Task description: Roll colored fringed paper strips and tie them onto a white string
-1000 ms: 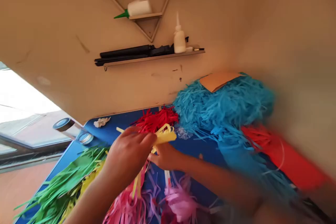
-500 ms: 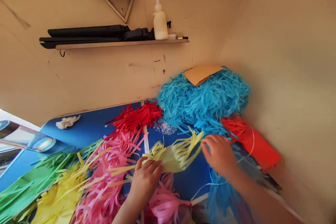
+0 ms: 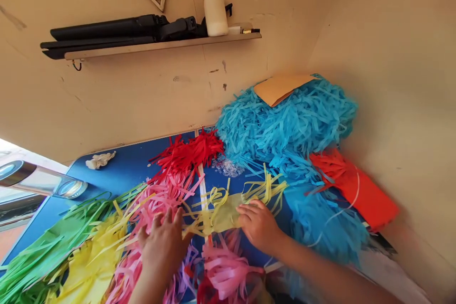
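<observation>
A piece of yellow fringed paper (image 3: 228, 206) lies spread on the blue table (image 3: 128, 171) at the centre. My right hand (image 3: 258, 225) rests on its right part, fingers curled down onto the paper. My left hand (image 3: 164, 242) lies flat with fingers spread at the piece's left end, over the pink fringe (image 3: 156, 204). A big fluffy blue fringed shape (image 3: 285, 128) with a bare cardboard patch (image 3: 280, 88) stands behind, in the corner.
Red fringe (image 3: 187, 152), green fringe (image 3: 53, 242) and more yellow fringe (image 3: 89, 261) cover the table's left. Red paper (image 3: 356, 190) lies at the right wall. A shelf (image 3: 160, 42) holds a white glue bottle (image 3: 214, 4) and black items. A crumpled wad (image 3: 99, 160) sits far left.
The yellow fringe went from being held up in both hands to lying flat on the table. My right hand came back from the blue fringe onto it, and my left hand opened flat.
</observation>
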